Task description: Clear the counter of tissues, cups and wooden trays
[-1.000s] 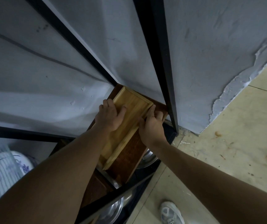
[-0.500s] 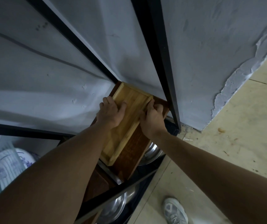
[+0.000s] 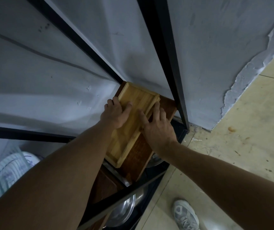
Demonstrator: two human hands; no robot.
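A light wooden tray [image 3: 129, 130], apparently the top of a small stack, lies on a dark brown board [image 3: 139, 156] inside a black metal rack. My left hand [image 3: 114, 113] grips the tray's left rim, thumb laid on its inner face. My right hand [image 3: 157, 125] holds the right rim, thumb on top and fingers down the side. The tray's far end touches the grey wall behind the rack.
Black rack posts [image 3: 171, 63] frame the shelf on the right and left. Steel bowls [image 3: 124, 211] sit on the level below. A striped cloth and patterned dish [image 3: 12, 170] lie lower left. Tiled floor [image 3: 232, 146] and my shoe [image 3: 186, 214] are at right.
The tray has slid farther back toward the wall on the dark board. My right thumb has moved from the rim onto the tray's top.
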